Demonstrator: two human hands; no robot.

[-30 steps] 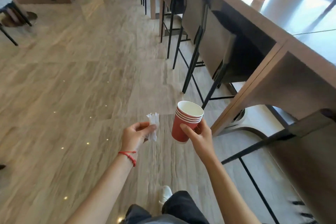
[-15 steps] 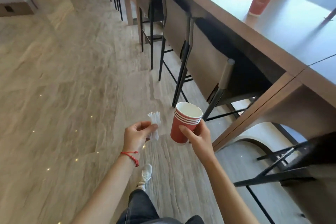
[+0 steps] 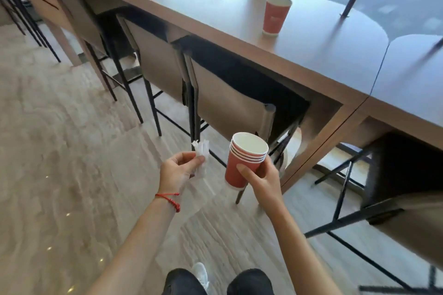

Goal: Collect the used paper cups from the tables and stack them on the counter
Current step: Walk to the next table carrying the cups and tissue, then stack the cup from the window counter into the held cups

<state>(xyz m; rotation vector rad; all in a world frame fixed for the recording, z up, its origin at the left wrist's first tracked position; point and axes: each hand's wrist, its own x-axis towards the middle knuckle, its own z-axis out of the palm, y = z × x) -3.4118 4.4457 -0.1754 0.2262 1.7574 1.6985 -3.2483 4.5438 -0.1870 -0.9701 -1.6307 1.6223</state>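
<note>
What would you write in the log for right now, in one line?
left hand: pinches crumpled tissue | right hand: holds red paper cup stack | lone red paper cup: upright on long table

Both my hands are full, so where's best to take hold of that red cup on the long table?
Grip the single red cup round its mid wall, coming from the near edge of the table: it stands upright and alone. Or lower the cup stack in the right hand into it.
</note>
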